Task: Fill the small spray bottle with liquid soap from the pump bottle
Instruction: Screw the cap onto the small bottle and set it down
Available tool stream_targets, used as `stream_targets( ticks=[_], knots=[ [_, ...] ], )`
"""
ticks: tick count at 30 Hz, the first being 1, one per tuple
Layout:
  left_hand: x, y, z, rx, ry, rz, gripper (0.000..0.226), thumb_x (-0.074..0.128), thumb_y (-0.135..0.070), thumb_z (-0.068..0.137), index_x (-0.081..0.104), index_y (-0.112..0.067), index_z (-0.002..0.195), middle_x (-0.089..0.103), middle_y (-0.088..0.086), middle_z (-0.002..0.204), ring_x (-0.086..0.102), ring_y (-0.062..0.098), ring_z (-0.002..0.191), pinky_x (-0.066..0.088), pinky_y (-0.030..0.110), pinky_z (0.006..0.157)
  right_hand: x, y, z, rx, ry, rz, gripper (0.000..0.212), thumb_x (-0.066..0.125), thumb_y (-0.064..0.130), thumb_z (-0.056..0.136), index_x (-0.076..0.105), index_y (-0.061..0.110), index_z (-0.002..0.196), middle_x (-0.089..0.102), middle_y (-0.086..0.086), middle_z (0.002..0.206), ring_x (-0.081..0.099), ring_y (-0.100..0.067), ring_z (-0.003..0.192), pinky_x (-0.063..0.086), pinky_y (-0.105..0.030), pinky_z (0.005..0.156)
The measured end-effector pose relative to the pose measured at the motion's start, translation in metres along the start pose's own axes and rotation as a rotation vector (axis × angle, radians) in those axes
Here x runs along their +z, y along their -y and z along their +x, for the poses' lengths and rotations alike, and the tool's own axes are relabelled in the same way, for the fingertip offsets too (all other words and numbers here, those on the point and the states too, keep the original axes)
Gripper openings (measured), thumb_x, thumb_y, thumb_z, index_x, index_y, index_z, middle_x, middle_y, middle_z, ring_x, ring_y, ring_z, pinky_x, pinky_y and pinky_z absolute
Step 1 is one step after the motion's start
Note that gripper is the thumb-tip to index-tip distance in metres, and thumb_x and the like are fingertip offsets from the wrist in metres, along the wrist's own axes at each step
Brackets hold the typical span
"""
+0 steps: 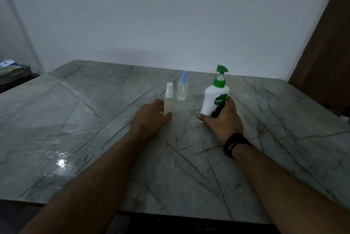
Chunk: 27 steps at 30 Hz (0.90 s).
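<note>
Clear plastic, white spray cap: small spray bottle [168, 99], upright on grey-green veined marble table [75, 120], near the middle, towards the far edge. Left hand [150, 118] at its base, thumb curled across the front near the bottom, fingers round the far side, so gripping the lower body; bottle base apparently on the stone, though hard to tell for sure. Just behind and slightly right, second small bottle [182, 89], clear, with pale blue spray top, standing upright, a little pale liquid at the bottom, close to the first but whether touching cannot be told. Further right, well apart from both, white pump bottle [215, 99] with green pump head and a green label reading Dettol, leaning slightly left. Right hand [224, 122] wrapped round its lower part, thumb across the front at the base, fingers curled behind the right side. Black band [234, 144] on the right wrist. Bright glare patch on the table's near left. Plain pale wall [170, 16] behind; brown panel [329, 44] at far right; dark stand with blurred items [11, 73] at far left.
</note>
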<state>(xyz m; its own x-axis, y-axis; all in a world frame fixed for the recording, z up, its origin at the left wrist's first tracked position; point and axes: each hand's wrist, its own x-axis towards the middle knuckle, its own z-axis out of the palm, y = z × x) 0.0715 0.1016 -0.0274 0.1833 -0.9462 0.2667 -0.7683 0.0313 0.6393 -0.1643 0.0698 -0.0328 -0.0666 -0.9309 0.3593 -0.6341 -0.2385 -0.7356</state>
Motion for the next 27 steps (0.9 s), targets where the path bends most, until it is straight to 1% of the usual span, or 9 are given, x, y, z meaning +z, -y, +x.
stream_targets(
  ticks=[3,7,12,15,18,23,27],
  knots=[
    [-0.002,0.009,0.013,-0.024,-0.011,0.023,0.05,0.066,-0.048,0.084,0.049,-0.027,0.126,0.062,-0.004,0.123,0.06,0.013,0.102,0.049,0.036,0.088,0.007,-0.002,0.016,0.027,0.009,-0.04,0.105,0.084,0.062,0.061,0.033,0.02,0.142,0.052,-0.003,0.138,0.058,-0.028,0.118,0.05,-0.049,0.097],
    [-0.006,0.019,0.034,-0.05,-0.045,0.007,0.054,0.07,-0.049,0.08,0.044,-0.028,0.122,0.065,-0.004,0.116,0.061,0.013,0.095,0.052,0.035,0.082,0.018,-0.002,0.041,0.04,0.027,-0.047,0.108,0.085,0.062,0.06,0.031,0.017,0.142,0.055,-0.005,0.136,0.059,-0.029,0.118,0.05,-0.049,0.097],
    [-0.006,0.029,0.058,-0.088,-0.056,0.01,0.066,0.073,-0.044,0.08,0.034,-0.024,0.13,0.064,0.002,0.12,0.062,0.017,0.096,0.052,0.038,0.084,0.032,-0.001,0.069,0.052,0.026,-0.043,0.108,0.087,0.06,0.058,0.032,0.017,0.14,0.056,-0.004,0.135,0.058,-0.029,0.119,0.049,-0.05,0.097],
    [-0.005,0.036,0.072,-0.08,-0.068,-0.005,0.069,0.073,-0.042,0.08,0.033,-0.021,0.132,0.063,0.004,0.121,0.062,0.017,0.095,0.051,0.035,0.082,0.04,-0.002,0.084,0.059,0.02,-0.062,0.106,0.087,0.062,0.057,0.034,0.018,0.136,0.057,-0.004,0.133,0.059,-0.029,0.117,0.05,-0.051,0.095],
    [-0.005,0.041,0.084,-0.085,-0.062,-0.002,0.071,0.074,-0.041,0.08,0.032,-0.02,0.133,0.063,0.005,0.122,0.061,0.017,0.096,0.051,0.035,0.083,0.046,-0.004,0.097,0.071,0.024,-0.066,0.106,0.086,0.064,0.056,0.034,0.019,0.136,0.057,-0.003,0.134,0.059,-0.028,0.118,0.05,-0.051,0.096],
    [-0.005,0.048,0.101,-0.091,-0.058,-0.007,0.072,0.074,-0.042,0.079,0.031,-0.021,0.133,0.063,0.004,0.124,0.059,0.013,0.091,0.047,0.031,0.079,0.051,-0.006,0.111,0.084,0.022,-0.055,0.105,0.085,0.065,0.056,0.034,0.02,0.136,0.056,-0.002,0.134,0.059,-0.028,0.118,0.049,-0.052,0.097],
    [-0.005,0.051,0.108,-0.106,-0.042,0.002,0.075,0.075,-0.044,0.078,0.031,-0.022,0.134,0.063,0.003,0.125,0.059,0.013,0.09,0.047,0.031,0.078,0.053,-0.006,0.114,0.09,0.017,-0.072,0.103,0.084,0.066,0.056,0.035,0.02,0.134,0.057,-0.001,0.133,0.059,-0.028,0.117,0.049,-0.053,0.097]
  ],
)
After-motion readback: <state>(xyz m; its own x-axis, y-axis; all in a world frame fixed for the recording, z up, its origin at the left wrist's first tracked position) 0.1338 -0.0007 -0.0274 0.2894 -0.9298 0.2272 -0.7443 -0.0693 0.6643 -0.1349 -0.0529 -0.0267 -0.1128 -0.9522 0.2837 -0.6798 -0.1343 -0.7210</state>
